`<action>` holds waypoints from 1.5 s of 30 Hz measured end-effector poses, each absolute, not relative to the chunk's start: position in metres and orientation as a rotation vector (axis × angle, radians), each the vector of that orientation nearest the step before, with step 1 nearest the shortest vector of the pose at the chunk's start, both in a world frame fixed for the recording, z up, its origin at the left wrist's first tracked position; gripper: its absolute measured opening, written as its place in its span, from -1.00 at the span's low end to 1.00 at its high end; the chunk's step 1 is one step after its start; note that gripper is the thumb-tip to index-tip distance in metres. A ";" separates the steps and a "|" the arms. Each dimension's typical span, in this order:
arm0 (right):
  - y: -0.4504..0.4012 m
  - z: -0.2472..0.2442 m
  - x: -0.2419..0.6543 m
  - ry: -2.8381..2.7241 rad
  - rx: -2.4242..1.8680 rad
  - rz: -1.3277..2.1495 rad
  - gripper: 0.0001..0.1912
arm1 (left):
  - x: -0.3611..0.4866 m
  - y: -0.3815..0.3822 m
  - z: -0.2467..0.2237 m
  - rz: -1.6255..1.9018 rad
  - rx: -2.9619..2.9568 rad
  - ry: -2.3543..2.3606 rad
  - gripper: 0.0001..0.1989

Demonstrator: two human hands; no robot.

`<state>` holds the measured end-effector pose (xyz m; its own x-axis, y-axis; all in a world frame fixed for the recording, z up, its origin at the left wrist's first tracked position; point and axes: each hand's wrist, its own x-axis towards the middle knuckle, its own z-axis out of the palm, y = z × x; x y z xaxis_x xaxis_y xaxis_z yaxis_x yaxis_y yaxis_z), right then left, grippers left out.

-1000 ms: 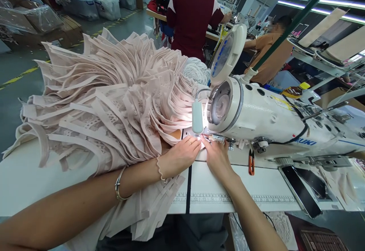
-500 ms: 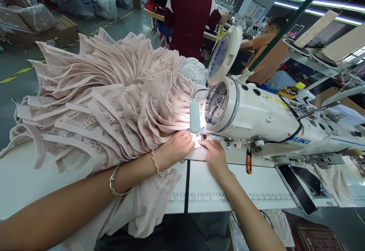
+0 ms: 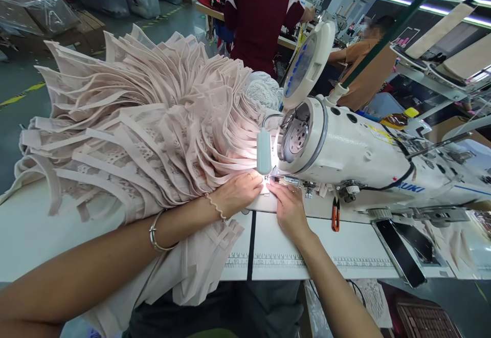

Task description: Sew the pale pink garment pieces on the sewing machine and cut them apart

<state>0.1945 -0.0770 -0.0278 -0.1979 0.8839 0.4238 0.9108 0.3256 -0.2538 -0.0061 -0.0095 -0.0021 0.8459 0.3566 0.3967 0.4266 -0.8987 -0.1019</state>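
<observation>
A white sewing machine point(image 3: 345, 146) stands in front of me, its lamp lighting the needle area. My left hand point(image 3: 241, 192) is closed, fingertips pinching the pale pink fabric just left of the needle. My right hand point(image 3: 290, 207) lies across from it, its fingers together and pressed on the small lit edge of the same work. Glare and fingers hide most of the stitched spot. A large heap of pale pink lace garments point(image 3: 153, 123) fills the table to the left, and part of it hangs over the front edge beneath my left forearm.
Orange-handled thread snips point(image 3: 335, 215) and a phone point(image 3: 399, 253) lie on the table right of my hands. A ruler strip point(image 3: 284, 262) runs along its front edge. White lace point(image 3: 264, 91) sits behind the heap. Thread cones point(image 3: 439, 31) stand at right; two people work beyond.
My right fingertips have moved closer to the needle, and my left hand has shifted slightly toward it. The machine's mechanism behind the open round cover has turned. The view has shifted a little.
</observation>
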 end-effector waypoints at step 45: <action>-0.085 -0.022 0.191 -2.117 -1.523 -0.277 -0.75 | -0.011 -0.009 -0.003 -0.584 -3.045 -0.610 -0.73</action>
